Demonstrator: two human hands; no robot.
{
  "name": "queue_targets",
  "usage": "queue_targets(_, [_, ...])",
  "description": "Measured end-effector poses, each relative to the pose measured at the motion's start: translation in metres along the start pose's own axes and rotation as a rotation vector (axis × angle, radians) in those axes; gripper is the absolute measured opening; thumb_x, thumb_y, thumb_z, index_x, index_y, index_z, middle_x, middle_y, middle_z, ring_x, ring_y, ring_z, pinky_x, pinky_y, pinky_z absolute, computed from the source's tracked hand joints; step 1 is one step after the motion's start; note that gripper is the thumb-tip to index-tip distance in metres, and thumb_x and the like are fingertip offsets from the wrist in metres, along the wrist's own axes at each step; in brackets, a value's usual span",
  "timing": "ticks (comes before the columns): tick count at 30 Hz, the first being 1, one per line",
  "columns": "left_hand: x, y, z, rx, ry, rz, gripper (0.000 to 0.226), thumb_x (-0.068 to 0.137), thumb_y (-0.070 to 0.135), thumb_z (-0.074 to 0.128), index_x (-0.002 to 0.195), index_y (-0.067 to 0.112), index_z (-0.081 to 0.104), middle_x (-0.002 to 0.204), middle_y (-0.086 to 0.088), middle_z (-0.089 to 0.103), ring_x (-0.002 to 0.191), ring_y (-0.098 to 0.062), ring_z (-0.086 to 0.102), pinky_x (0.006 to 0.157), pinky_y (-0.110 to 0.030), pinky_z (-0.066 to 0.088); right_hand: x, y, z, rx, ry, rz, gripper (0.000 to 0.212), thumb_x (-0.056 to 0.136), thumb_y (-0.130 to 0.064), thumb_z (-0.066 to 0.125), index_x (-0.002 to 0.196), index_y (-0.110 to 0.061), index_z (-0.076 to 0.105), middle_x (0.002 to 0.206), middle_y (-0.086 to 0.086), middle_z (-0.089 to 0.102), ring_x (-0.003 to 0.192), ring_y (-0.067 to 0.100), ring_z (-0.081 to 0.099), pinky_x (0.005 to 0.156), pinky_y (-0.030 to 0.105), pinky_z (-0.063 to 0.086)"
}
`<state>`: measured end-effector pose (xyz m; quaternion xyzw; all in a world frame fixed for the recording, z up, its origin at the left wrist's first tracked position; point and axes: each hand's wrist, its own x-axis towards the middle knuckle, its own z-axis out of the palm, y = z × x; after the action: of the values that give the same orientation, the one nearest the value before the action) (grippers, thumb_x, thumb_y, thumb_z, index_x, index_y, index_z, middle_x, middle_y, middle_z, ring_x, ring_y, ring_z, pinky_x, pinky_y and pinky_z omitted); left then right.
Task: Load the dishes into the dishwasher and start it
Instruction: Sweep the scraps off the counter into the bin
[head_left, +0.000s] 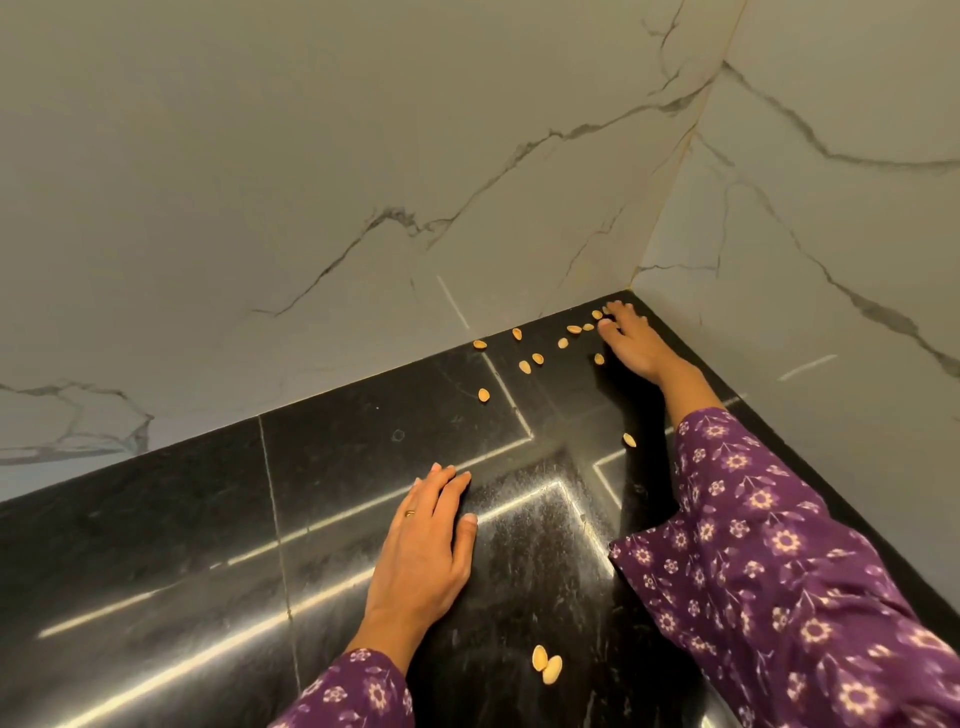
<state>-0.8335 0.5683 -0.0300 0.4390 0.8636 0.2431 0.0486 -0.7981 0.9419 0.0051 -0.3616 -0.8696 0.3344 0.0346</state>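
A black stone worktop (156, 545) meets two marble walls (311, 156) at the back and right, which close into a far corner. The left hand (426, 545) lies flat on it, fingers straight, holding nothing. At least thirteen pistachio shells (524, 367) lie scattered toward the corner, with two touching near the front. The right hand (636, 345) reaches into the corner, fingers bent onto shells; whether they grip any is unclear. Where the dishes are cannot be told.
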Motion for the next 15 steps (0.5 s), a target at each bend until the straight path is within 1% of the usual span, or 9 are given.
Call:
queue_targets(2, [0.000, 0.001, 0.000, -0.001, 0.006, 0.006, 0.056, 0.095, 0.048, 0.019, 0.142, 0.026, 0.038, 0.146, 0.015, 0.033, 0.138, 0.005, 0.011, 0.112, -0.012, -0.004, 0.003, -0.007, 0.007, 0.038, 0.003, -0.102, 0.051, 0.100, -0.035, 0.038, 0.147, -0.016, 0.030, 0.153, 0.007, 0.028, 0.141, 0.025, 0.024, 0.111, 0.033, 0.020])
queue_targets(3, [0.000, 0.001, 0.000, -0.003, 0.009, 0.007, 0.055, 0.095, 0.047, 0.020, 0.142, 0.025, 0.039, 0.146, 0.015, 0.034, 0.138, 0.006, 0.012, 0.112, -0.012, -0.004, 0.004, -0.010, 0.010, 0.067, 0.052, -0.149, 0.048, 0.099, -0.034, 0.042, 0.144, -0.016, 0.036, 0.148, 0.007, 0.035, 0.137, 0.024, 0.031, 0.107, 0.030, 0.025])
queue_targets(5, [0.000, 0.000, 0.000, -0.005, 0.013, 0.009, 0.055, 0.095, 0.047, 0.021, 0.141, 0.025, 0.040, 0.145, 0.015, 0.035, 0.138, 0.006, 0.012, 0.113, -0.013, -0.002, 0.009, -0.015, 0.015, 0.119, 0.186, -0.176, 0.045, 0.097, -0.033, 0.048, 0.138, -0.014, 0.044, 0.141, 0.008, 0.037, 0.133, 0.023, 0.032, 0.104, 0.028, 0.025])
queue_targets(6, [0.000, 0.000, 0.000, -0.006, 0.016, 0.011, 0.055, 0.095, 0.047, 0.021, 0.141, 0.024, 0.040, 0.145, 0.014, 0.035, 0.137, 0.006, 0.012, 0.113, -0.013, -0.002, 0.014, -0.017, 0.018, 0.131, 0.208, -0.149, 0.045, 0.096, -0.033, 0.048, 0.137, -0.013, 0.045, 0.140, 0.008, 0.036, 0.132, 0.024, 0.030, 0.105, 0.029, 0.025])
queue_targets(8, [0.000, 0.000, 0.000, -0.005, 0.020, 0.013, 0.055, 0.095, 0.046, 0.021, 0.141, 0.024, 0.041, 0.145, 0.014, 0.036, 0.137, 0.006, 0.012, 0.113, -0.012, -0.003, 0.022, -0.019, 0.025, 0.081, 0.153, -0.108, 0.045, 0.097, -0.035, 0.044, 0.135, -0.011, 0.044, 0.140, 0.009, 0.036, 0.131, 0.025, 0.030, 0.105, 0.032, 0.027])
queue_targets(10, [0.001, 0.001, 0.000, -0.008, 0.021, 0.017, 0.054, 0.095, 0.045, 0.022, 0.141, 0.023, 0.041, 0.145, 0.013, 0.037, 0.136, 0.007, 0.012, 0.113, -0.011, -0.004, 0.023, -0.022, 0.030, 0.047, 0.117, -0.121, 0.042, 0.097, -0.033, 0.043, 0.132, -0.010, 0.046, 0.137, 0.010, 0.040, 0.128, 0.025, 0.033, 0.103, 0.032, 0.029])
queue_targets(12, [0.001, 0.001, -0.001, -0.011, 0.025, 0.016, 0.054, 0.095, 0.044, 0.022, 0.141, 0.023, 0.041, 0.145, 0.013, 0.037, 0.136, 0.007, 0.012, 0.113, -0.012, -0.003, 0.017, -0.027, 0.034, 0.047, 0.098, -0.194, 0.039, 0.098, -0.028, 0.043, 0.133, -0.010, 0.048, 0.135, 0.010, 0.043, 0.126, 0.024, 0.036, 0.100, 0.028, 0.028])
queue_targets(14, [0.000, 0.000, 0.000, -0.011, 0.025, 0.019, 0.053, 0.096, 0.044, 0.022, 0.141, 0.023, 0.041, 0.145, 0.012, 0.037, 0.136, 0.006, 0.013, 0.113, -0.013, -0.003, 0.009, -0.031, 0.039, 0.004, 0.019, -0.323, 0.034, 0.098, -0.022, 0.045, 0.129, -0.011, 0.053, 0.131, 0.007, 0.048, 0.122, 0.020, 0.042, 0.098, 0.023, 0.029])
queue_targets(15, [0.000, 0.000, 0.000, -0.011, 0.023, 0.020, 0.053, 0.096, 0.044, 0.022, 0.141, 0.023, 0.041, 0.145, 0.012, 0.037, 0.136, 0.006, 0.013, 0.113, -0.013, -0.002, 0.004, -0.034, 0.041, 0.014, -0.033, -0.376, 0.031, 0.097, -0.020, 0.046, 0.125, -0.012, 0.058, 0.127, 0.004, 0.052, 0.117, 0.015, 0.046, 0.097, 0.020, 0.031])
